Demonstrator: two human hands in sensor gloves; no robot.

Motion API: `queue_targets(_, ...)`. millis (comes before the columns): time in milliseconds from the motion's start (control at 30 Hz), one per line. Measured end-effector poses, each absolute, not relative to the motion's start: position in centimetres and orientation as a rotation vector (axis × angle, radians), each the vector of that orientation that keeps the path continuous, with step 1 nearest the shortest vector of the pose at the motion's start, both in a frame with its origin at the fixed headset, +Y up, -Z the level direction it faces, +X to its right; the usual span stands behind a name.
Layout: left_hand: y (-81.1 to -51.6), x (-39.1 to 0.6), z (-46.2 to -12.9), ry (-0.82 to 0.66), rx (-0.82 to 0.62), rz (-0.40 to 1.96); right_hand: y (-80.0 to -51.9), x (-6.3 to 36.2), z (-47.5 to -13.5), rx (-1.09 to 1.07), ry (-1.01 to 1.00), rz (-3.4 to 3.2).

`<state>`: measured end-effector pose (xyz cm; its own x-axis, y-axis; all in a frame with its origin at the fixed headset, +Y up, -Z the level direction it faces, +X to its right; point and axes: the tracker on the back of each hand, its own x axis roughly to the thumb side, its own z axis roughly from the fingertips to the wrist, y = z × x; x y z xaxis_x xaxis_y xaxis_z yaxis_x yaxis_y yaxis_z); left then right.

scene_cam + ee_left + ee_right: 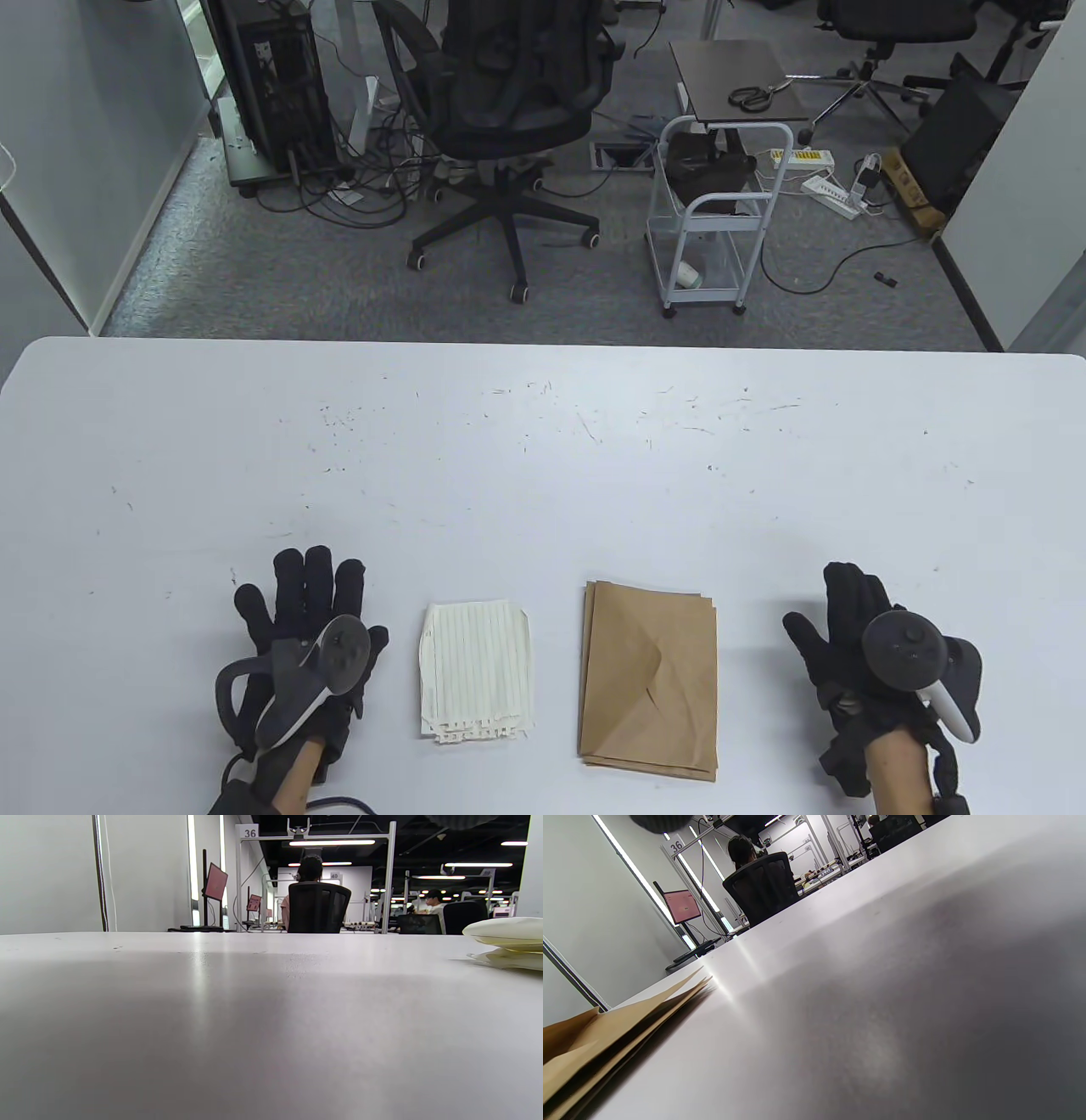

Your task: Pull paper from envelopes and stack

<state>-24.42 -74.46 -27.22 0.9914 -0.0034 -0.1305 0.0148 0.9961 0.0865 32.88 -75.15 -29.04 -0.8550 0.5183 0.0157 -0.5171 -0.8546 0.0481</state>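
A stack of white lined paper sheets lies near the table's front edge, left of centre; its edge shows in the left wrist view. A stack of brown envelopes lies to its right, top flap facing up; it also shows in the right wrist view. My left hand rests flat on the table left of the paper, fingers spread, holding nothing. My right hand rests flat on the table right of the envelopes, fingers extended, holding nothing.
The white table stretches far ahead of both stacks, with small scuff marks. Beyond its far edge stand an office chair and a white cart on the floor.
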Motion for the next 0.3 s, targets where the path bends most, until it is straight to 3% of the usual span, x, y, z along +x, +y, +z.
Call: queue_targets(300,-74.55,-24.46,-27.22,0.127,0.089,0.002,-75.32,32.67,-29.01,0.052,0.065,2.594)
